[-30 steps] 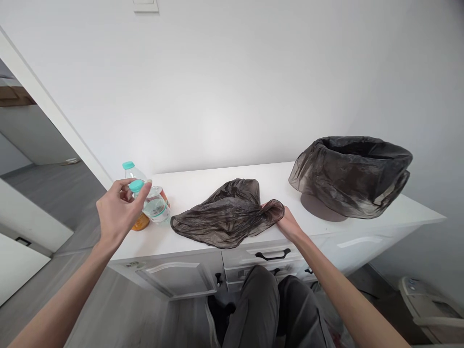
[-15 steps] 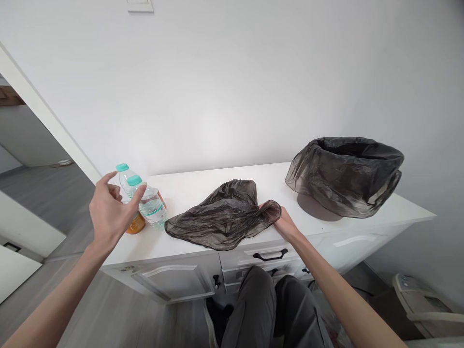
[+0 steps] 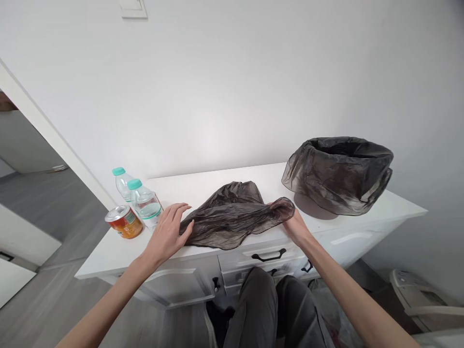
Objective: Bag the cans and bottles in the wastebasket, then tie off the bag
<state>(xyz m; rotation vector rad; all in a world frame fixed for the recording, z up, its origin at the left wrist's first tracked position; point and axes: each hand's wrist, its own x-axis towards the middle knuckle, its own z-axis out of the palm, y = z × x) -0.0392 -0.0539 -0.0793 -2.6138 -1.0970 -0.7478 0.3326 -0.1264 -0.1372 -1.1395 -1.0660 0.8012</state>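
Hanging onto the bunched 3 o'clock end of a dark bag (image 3: 228, 222), the right hand (image 3: 295, 228) has its grip closed. Left hand (image 3: 166, 233) has a half-spread grip over the 9 o'clock end, can't tell if it's touching. Bag's on the surface (image 3: 271, 182) around 6; from it, can (image 3: 124, 223) at 9, two teal-capped bottles (image 3: 144, 197) just behind, bag-draped bin (image 3: 337, 179) at 2.

We see a light switch (image 3: 133, 7) on the white wall (image 3: 232, 92), a dark drawer handle (image 3: 268, 258), grey floor (image 3: 39, 309) at left, and a pale plastic object (image 3: 416, 292) at lower right.
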